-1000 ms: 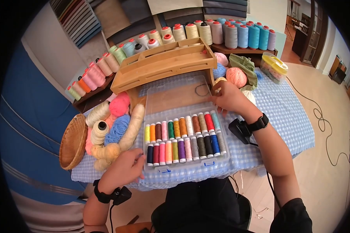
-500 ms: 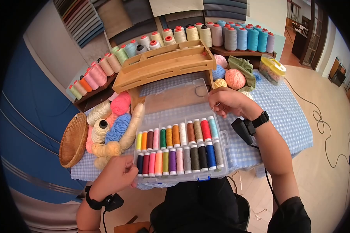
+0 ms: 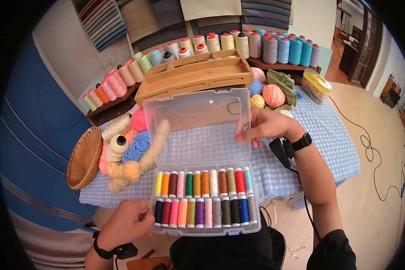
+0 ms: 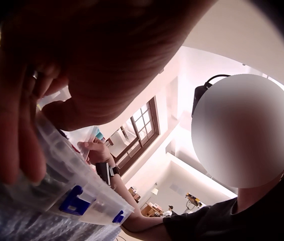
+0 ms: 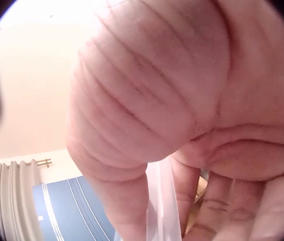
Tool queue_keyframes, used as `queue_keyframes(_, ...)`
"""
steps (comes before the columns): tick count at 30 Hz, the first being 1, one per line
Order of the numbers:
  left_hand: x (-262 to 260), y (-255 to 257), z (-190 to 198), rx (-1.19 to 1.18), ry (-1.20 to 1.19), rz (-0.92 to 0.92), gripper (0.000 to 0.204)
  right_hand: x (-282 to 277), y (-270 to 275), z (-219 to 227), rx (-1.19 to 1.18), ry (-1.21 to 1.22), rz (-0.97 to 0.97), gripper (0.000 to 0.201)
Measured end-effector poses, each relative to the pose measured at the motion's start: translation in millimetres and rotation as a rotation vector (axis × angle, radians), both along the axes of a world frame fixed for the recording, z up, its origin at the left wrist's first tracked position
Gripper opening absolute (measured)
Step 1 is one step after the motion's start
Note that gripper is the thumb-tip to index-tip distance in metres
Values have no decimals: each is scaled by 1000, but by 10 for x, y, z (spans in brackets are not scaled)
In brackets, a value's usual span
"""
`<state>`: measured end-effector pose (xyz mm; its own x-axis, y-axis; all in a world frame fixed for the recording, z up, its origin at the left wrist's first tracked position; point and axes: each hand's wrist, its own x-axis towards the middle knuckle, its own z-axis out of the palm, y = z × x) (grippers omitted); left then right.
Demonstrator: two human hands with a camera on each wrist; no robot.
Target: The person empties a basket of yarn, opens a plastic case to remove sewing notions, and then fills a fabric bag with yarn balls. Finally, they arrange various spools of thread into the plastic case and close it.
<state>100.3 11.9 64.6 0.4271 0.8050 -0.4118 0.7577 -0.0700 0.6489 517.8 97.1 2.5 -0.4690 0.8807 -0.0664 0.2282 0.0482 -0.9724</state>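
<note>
A clear plastic thread box (image 3: 191,232) holds two rows of small thread spools (image 3: 204,183) in many colours, and its lid (image 3: 191,108) stands raised at the back. At the box's front left corner is my left hand (image 3: 127,225); in the left wrist view its thumb lies over the rim of the box wall (image 4: 99,201), with fingers down the outside near a blue latch (image 4: 75,201). My right hand (image 3: 274,123) pinches the right edge of the lid, which shows between thumb and fingers as a translucent strip (image 5: 161,201) in the right wrist view.
Behind the lid stands a wooden tiered rack (image 3: 195,78). Yarn skeins (image 3: 137,146) and a wicker basket (image 3: 85,157) lie at left. Yarn balls (image 3: 273,95) and a yellow-lidded tub (image 3: 316,85) are at back right. Large thread cones (image 3: 270,50) line the back shelf.
The box has slid toward me to the table's front edge, its lid tilting up more upright. My left hand has come nearer with it, and my right hand has gone from beside the lid onto its edge.
</note>
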Motion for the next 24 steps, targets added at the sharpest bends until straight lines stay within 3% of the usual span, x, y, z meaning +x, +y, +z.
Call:
queue_keyframes(4, 28, -2, 1, 100, 28, -50, 18, -126, -99, 140, 227, 28, -45, 18)
queue_keyframes(8, 167, 238, -176, 86, -128, 41, 21, -4, -99, 219, 291, -25, -102, 22)
queue_keyframes(10, 244, 386, -299, 107, -215, 28, 23, 89, 40, 71, 545, 124, -46, 27)
queue_keyframes(15, 433, 654, -478, 119, -284, 53, 25, 221, 91, 69, 497, 207, -63, 28)
queue_keyframes(20, 453, 750, -580, 91, -279, 70, 26, 288, 95, 53, 493, -121, -106, 29)
queue_keyframes(24, 333, 837, -717, 38, -297, 62, 19, 265, 81, 44, 519, -82, -93, 37)
